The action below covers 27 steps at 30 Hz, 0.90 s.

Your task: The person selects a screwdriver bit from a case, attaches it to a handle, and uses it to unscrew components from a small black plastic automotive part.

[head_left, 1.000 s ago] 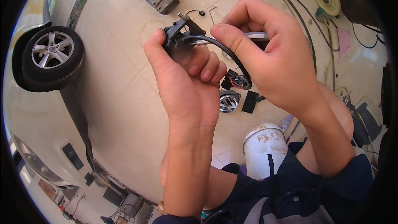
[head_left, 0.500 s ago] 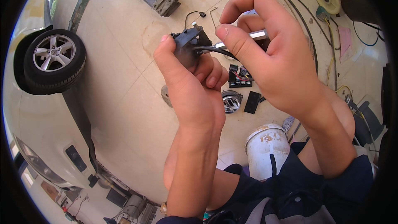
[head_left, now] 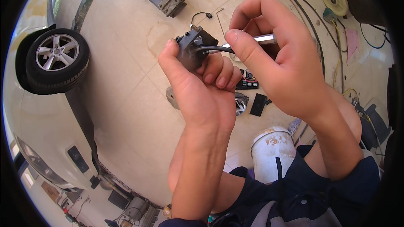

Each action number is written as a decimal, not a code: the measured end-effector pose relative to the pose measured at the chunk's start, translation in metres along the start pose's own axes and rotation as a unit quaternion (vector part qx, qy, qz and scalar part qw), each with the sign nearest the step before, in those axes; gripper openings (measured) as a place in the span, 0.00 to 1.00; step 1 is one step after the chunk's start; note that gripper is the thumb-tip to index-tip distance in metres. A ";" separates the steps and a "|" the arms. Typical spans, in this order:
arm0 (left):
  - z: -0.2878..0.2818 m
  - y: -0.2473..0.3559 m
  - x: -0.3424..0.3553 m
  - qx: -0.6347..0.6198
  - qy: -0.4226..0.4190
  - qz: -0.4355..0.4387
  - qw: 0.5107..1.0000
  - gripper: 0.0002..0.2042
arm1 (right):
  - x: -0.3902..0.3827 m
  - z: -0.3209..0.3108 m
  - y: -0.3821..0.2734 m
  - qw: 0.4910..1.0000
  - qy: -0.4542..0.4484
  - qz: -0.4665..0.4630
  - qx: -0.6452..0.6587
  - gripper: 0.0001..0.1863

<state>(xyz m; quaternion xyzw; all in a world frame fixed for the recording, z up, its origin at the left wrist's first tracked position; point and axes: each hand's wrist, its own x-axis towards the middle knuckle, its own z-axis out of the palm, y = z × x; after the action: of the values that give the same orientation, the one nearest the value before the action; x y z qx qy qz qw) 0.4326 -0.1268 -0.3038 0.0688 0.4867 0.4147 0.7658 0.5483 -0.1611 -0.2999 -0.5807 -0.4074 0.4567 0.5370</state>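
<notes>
Gripping hands: left (head_left: 202,88) round black part (head_left: 191,50), right (head_left: 282,63) pinching metal tool (head_left: 263,39).

Both arms come up from the bottom and meet in the middle. The left hand (head_left: 202,88) is curled into a tight grip, thumb up along one side and the fingers (head_left: 219,73) folded over, nails showing. The right hand (head_left: 286,67) is a bit higher, just beside it and touching it. Its thumb and first finger are pinched together. The left forearm is bare. The right arm bends at the elbow, with a dark blue sleeve.
</notes>
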 end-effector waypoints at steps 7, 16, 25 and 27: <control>0.003 0.001 0.000 0.009 -0.023 -0.006 1.000 0.25 | 0.001 -0.006 0.001 1.000 0.006 -0.006 -0.017 0.05; 0.003 0.004 -0.002 -0.012 -0.045 0.003 0.999 0.24 | 0.001 -0.005 0.000 1.000 0.022 0.002 0.001 0.06; 0.002 0.005 0.001 0.039 -0.049 0.026 0.998 0.24 | 0.004 -0.007 0.001 1.000 0.019 0.011 0.002 0.06; 0.003 0.005 0.001 0.068 -0.046 0.042 0.996 0.23 | 0.005 -0.009 -0.001 1.000 0.021 0.018 -0.001 0.07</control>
<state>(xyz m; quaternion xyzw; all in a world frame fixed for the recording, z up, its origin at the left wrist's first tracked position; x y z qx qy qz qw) 0.4325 -0.1222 -0.3008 0.1594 0.4747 0.4088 0.7630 0.5581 -0.1588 -0.2997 -0.5978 -0.3861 0.4538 0.5364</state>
